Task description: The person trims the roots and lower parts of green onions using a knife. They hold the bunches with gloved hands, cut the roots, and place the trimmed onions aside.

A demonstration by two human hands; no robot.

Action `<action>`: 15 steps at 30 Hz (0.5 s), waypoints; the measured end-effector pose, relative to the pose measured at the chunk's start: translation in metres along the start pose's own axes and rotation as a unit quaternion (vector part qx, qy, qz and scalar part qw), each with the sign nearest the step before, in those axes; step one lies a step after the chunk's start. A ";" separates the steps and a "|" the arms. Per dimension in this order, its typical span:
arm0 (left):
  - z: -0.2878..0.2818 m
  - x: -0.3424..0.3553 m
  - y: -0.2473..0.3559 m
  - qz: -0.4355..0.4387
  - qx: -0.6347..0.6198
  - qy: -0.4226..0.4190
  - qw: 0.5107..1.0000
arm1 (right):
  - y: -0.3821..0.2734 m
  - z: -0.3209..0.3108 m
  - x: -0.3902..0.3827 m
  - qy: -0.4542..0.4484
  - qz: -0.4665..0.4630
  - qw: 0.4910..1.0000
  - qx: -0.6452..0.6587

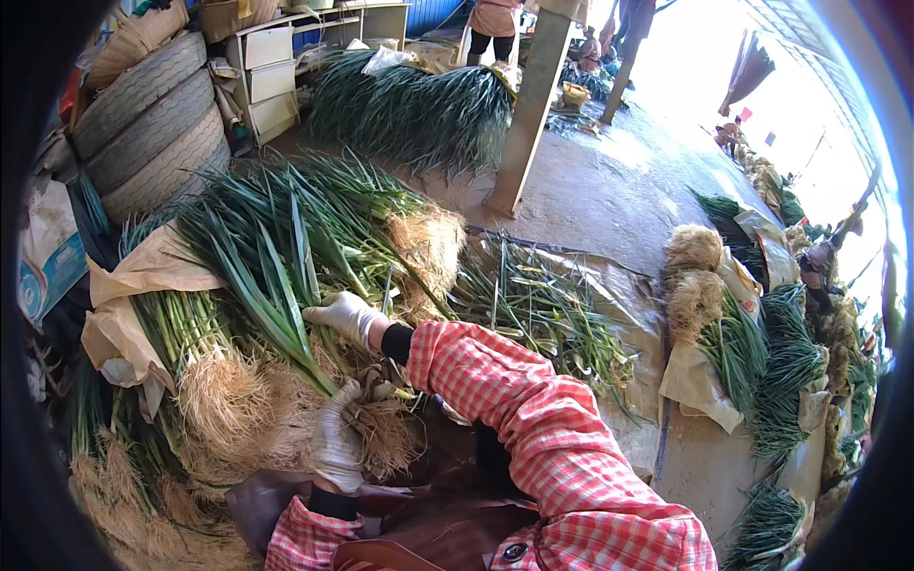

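My left hand [337,440], in a whitish work glove, is closed round the lower stalk of a green onion [309,366], just above its root end. A tuft of pale tan roots [383,433] hangs beside that hand. Farther up, my gloved right hand [347,317] lies across the stalks with its fingers closed on green leaves; some fingertips are hidden. Long dark leaves [257,243] fan out toward the far left. Left of my hands, a bundle of green onions [224,390] sits partly in brown paper [143,266], roots toward me.
Stripped leaves [543,309] lie heaped on a sheet to the right. Stacked tyres [157,128] stand at the far left. Beyond a post [533,114] is a long onion pile [409,109], with a person [495,29] behind it. Wrapped bundles [733,333] line the right side.
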State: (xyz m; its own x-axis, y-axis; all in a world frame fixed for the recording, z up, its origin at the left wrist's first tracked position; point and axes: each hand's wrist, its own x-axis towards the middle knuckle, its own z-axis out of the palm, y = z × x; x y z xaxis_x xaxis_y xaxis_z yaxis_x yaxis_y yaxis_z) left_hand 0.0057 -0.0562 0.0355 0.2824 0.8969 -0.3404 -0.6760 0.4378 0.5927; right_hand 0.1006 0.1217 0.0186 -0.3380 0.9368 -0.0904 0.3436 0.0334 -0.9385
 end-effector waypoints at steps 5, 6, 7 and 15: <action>0.006 -0.003 -0.007 0.051 -0.028 0.071 0.996 | 0.000 0.003 -0.004 -0.022 0.023 0.991 0.132; 0.006 -0.004 -0.006 0.057 -0.031 0.063 0.996 | -0.003 0.003 -0.007 -0.010 0.013 0.992 0.126; 0.006 -0.005 -0.006 0.064 -0.034 0.057 0.996 | -0.019 0.001 -0.019 0.017 0.003 0.999 0.032; -0.020 -0.011 -0.003 0.160 0.057 0.101 0.980 | -0.024 -0.004 -0.035 0.039 -0.039 0.997 0.060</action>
State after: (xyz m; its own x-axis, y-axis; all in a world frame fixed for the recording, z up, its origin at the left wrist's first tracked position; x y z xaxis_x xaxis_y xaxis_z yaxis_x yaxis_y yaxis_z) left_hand -0.0090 -0.0686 0.0231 -0.0796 0.9641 -0.2535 -0.6240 0.1501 0.7669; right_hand 0.1078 0.0896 0.0458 -0.2885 0.9575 0.0066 0.2103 0.0700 -0.9751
